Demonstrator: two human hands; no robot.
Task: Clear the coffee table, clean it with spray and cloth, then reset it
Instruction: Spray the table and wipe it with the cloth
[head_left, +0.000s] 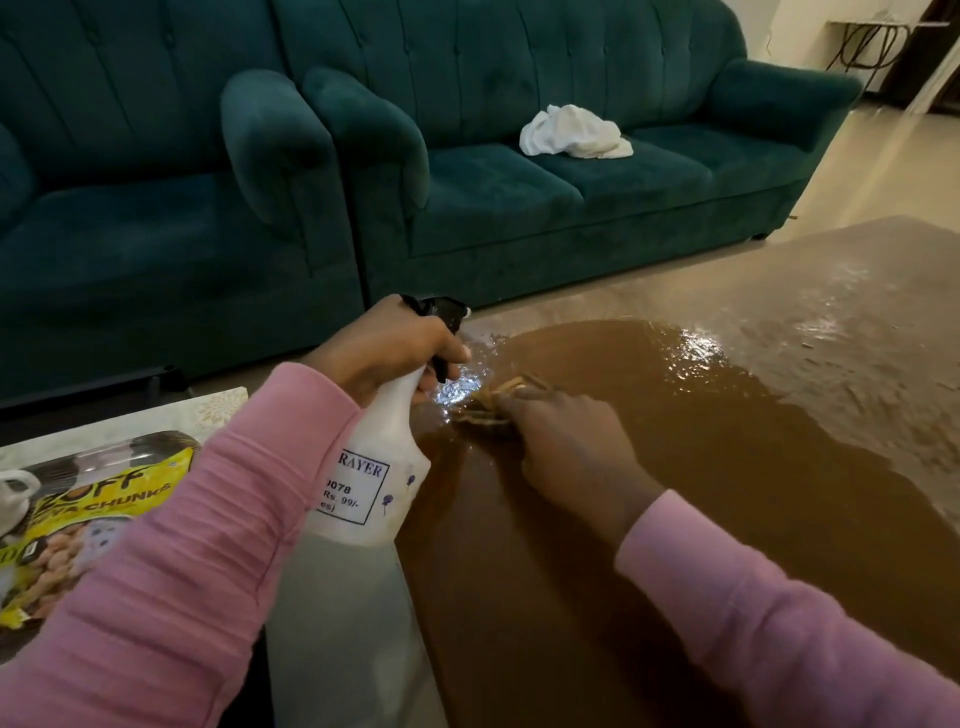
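The brown coffee table (727, 467) fills the right half of the view, its top wet and shiny in patches. My left hand (384, 345) grips a white spray bottle (374, 467) by its black trigger head, the nozzle pointing at the table's left edge. My right hand (571, 447) presses a tan cloth (493, 402) flat on the tabletop just beyond the nozzle; most of the cloth is hidden under the hand. Bright wet droplets glisten beside the cloth.
A yellow soya chunks packet (88, 514) and a white cup (15, 493) lie on a tray on a pale side surface (208, 410) at left. Two teal sofas (467, 197) stand behind, one with a white cloth (574, 132) on its seat. Beige floor lies between.
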